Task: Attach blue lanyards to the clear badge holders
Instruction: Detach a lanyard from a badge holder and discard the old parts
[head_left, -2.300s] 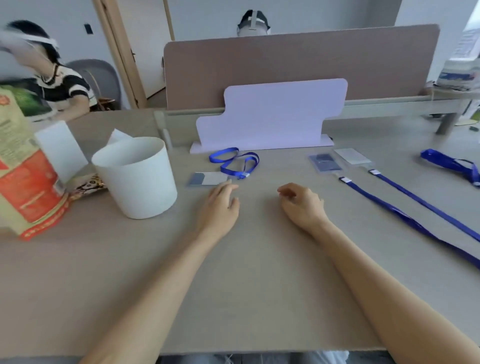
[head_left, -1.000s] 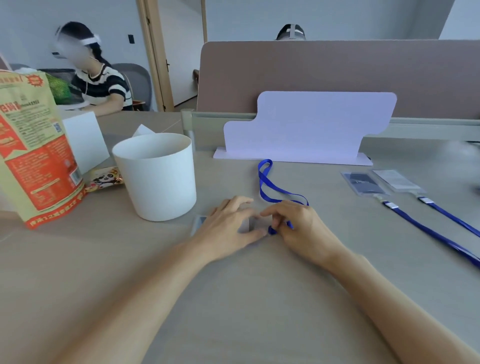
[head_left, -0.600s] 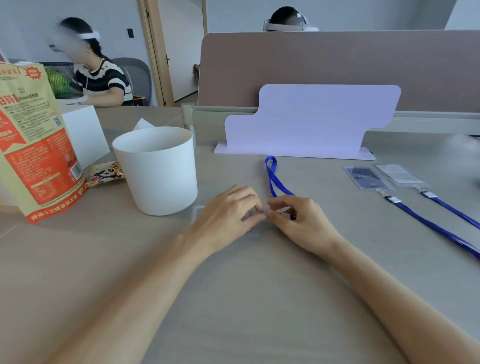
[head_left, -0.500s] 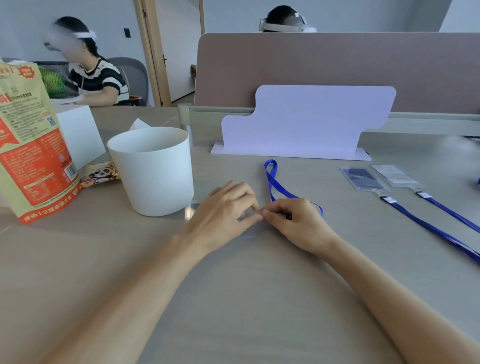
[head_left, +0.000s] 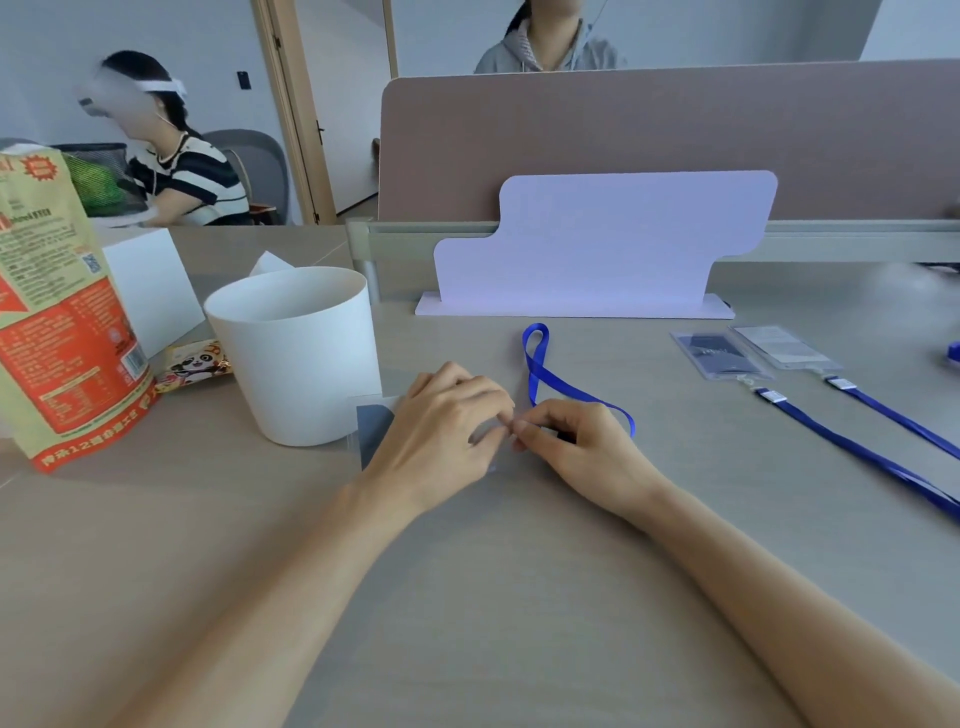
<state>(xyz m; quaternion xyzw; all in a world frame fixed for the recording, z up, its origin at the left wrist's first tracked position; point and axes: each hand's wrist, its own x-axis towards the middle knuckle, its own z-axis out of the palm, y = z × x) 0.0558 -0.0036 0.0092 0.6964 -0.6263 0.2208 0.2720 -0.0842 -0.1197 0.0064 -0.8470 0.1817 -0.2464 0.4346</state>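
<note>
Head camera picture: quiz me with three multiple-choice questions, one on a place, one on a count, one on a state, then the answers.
1. Where does the white cup stand? A. left of the left hand B. at the table's right edge C. on a chair
2. How many other badge holders lie right of the right hand? A. one B. two C. four
3. The right hand's grip is: A. pinching the blue lanyard B. flat and open C. round a pen
1 A: the cup is beside the left hand, which holds a badge holder. 2 B: two lie side by side. 3 A: the lanyard runs into its pinched fingers.
</note>
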